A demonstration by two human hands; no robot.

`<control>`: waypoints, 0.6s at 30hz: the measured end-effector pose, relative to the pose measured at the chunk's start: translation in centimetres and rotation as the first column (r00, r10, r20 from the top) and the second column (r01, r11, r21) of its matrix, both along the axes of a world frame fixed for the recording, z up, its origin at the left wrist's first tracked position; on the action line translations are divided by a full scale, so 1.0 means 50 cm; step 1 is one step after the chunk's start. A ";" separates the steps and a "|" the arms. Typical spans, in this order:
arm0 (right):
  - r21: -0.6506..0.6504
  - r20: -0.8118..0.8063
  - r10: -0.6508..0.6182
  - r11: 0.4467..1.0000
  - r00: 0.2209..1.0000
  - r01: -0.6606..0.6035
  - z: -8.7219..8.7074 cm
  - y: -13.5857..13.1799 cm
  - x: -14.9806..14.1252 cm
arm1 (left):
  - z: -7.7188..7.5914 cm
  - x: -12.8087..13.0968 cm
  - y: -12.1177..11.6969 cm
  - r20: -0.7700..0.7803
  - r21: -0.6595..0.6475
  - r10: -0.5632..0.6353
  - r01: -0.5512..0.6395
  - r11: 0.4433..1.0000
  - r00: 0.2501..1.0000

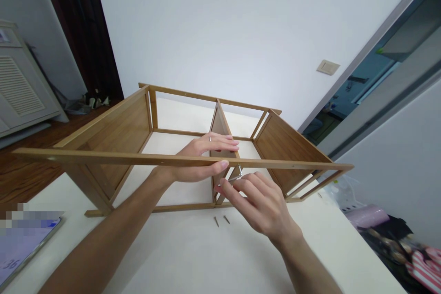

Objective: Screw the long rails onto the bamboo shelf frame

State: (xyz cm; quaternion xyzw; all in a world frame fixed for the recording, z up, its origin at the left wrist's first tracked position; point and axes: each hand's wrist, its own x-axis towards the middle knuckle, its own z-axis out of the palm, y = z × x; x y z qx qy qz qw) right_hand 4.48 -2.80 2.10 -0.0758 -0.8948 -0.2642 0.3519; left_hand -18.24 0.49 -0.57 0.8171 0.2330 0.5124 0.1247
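A wooden shelf frame (275,164) lies on its side on the white table, its middle board (220,121) standing between the two end panels. My left hand (203,156) grips the near rail where that board meets it, with the thumb on the near side and the fingers over the board. Pinched in my right hand (257,197) is a bent metal hex key (237,175), its short end at the rail by the joint. Two screws (221,220) lie on the table just below the frame.
The white table (186,248) runs up to the wall. A tablet-like device (25,252) lies at its left edge. Beyond the right edge are a pink roll (367,216) and striped cloth (425,268). A louvred cabinet (24,82) stands at the far left.
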 end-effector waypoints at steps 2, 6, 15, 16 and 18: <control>0.061 -0.090 0.034 0.998 0.995 -0.028 -0.005 0.012 -0.011 | -0.001 -0.001 0.001 -0.002 -0.001 -0.004 0.004 1.000 1.000; 0.129 -0.252 0.042 0.992 0.967 -0.009 -0.012 0.029 -0.030 | -0.003 -0.001 0.004 -0.001 0.002 -0.012 0.012 1.000 1.000; 0.085 -0.327 0.036 0.996 0.944 -0.009 -0.018 0.038 -0.039 | -0.005 -0.004 0.007 -0.024 0.014 -0.014 0.014 1.000 1.000; 0.081 -0.310 0.045 0.997 0.950 -0.021 -0.017 0.038 -0.040 | -0.006 -0.005 0.008 -0.027 0.018 -0.019 0.020 1.000 0.999; 0.080 -0.282 0.064 0.996 0.957 -0.042 -0.015 0.039 -0.040 | -0.007 -0.007 0.009 -0.026 0.019 -0.034 0.034 0.999 0.999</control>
